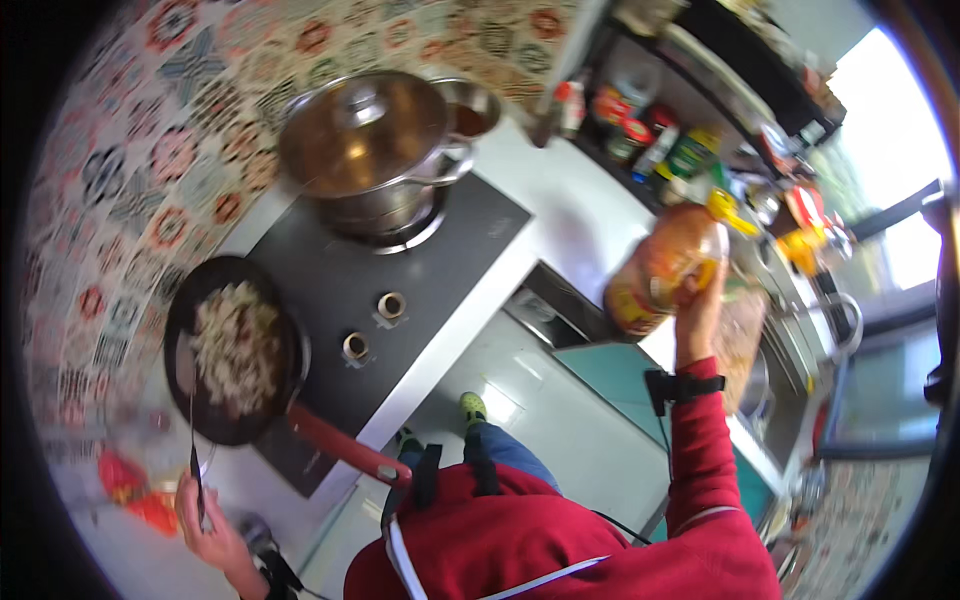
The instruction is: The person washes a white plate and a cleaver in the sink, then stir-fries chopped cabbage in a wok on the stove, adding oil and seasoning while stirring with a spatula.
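Note:
My left hand is closed around the dark handle of a spatula, whose thin shaft runs up into a black frying pan at the left. Chopped pale food lies heaped in the pan, and the pan's red handle points towards my body. Over at the right, my right hand grips a large plastic bottle by its yellow handle. This bottle has a yellow cap, holds orange-brown contents, and is tilted above the counter's edge. Motion blurs it somewhat.
A large lidded steel pot stands on the black hob, with a smaller metal pot behind it. An open drawer juts out near the bottle. Seasoning containers crowd the shelf, and a cutting board lies beside the sink.

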`<state>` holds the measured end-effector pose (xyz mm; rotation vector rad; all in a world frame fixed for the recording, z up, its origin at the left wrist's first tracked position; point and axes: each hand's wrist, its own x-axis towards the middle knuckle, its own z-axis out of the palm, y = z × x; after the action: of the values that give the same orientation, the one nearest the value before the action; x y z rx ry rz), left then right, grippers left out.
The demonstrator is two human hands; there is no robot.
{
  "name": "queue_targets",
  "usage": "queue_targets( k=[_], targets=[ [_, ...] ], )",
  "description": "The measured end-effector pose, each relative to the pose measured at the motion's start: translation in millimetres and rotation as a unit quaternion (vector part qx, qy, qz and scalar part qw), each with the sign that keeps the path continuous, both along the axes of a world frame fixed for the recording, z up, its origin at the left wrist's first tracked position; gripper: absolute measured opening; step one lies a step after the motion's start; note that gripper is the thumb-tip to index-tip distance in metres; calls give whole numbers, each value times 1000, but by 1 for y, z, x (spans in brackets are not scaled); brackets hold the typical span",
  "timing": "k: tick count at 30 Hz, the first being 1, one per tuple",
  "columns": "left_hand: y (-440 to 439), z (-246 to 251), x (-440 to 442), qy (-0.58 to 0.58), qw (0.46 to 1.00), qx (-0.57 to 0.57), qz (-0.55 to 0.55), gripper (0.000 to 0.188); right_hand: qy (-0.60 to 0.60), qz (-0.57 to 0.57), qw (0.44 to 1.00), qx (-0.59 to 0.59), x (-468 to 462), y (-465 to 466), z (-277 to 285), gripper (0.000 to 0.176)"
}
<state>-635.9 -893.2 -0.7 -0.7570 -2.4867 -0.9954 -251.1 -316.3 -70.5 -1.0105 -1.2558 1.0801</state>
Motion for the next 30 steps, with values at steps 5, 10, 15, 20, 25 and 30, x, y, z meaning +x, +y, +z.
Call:
queue_targets(
  k=[5,10,15,20,25,30],
  targets=[
    [24,43,49,89,991,-90,52,18,-105,-11,992,-63,45,78,-51,51],
    [40,52,60,175,978,-109,-15,32,-116,-35,993,17,76,118,-74,50],
    [41,27,55,219,964,-130,-80,29,-91,-123,987,-53,47,15,-50,39],
    [54,1,46,271,950,-58,-146,27,-166,508,819,-207,-130,-185,25,34],
    [69,-15,48,278,937,46,-205,29,-138,732,553,-374,-263,-325,87,43],
    [58,-36,40,255,937,48,-236,33,-129,602,634,-468,-297,-359,87,29]
  ],
)
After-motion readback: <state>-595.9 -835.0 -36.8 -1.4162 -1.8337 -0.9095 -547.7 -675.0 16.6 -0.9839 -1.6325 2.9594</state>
